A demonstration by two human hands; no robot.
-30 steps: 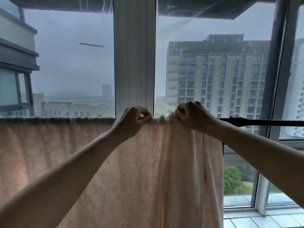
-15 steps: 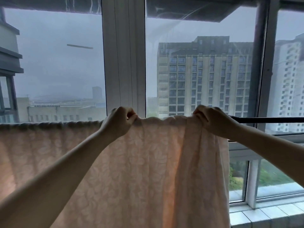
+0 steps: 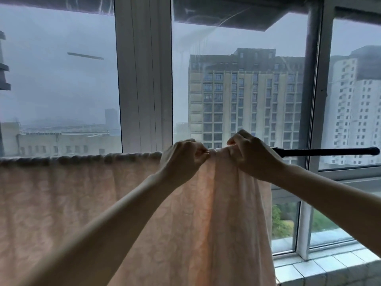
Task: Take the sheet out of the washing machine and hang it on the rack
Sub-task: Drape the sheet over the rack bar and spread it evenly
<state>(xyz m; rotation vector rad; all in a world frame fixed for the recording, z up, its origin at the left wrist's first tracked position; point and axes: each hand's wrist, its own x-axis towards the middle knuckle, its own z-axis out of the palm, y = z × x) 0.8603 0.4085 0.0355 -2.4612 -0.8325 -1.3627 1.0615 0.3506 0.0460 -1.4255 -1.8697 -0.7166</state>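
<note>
Two bare arms (image 3: pixel 107 223) reach up. The left hand (image 3: pixel 185 157) pinches the top edge of the pink sheet (image 3: pixel 82 203). The right hand (image 3: pixel 251 155), just beside it, grips a bunched bit. The sheet hangs over the black rack (image 3: pixel 325 152). Behind it is the window (image 3: pixel 144 79), then tall buildings (image 3: pixel 247 100).

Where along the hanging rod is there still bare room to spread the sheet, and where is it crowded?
Bare: the black rod from the right hand out to its end cap. Crowded: the sheet bunches in folds between the right hand and the left hand, both gripping it, and covers the rod leftward to the picture's edge.
</note>
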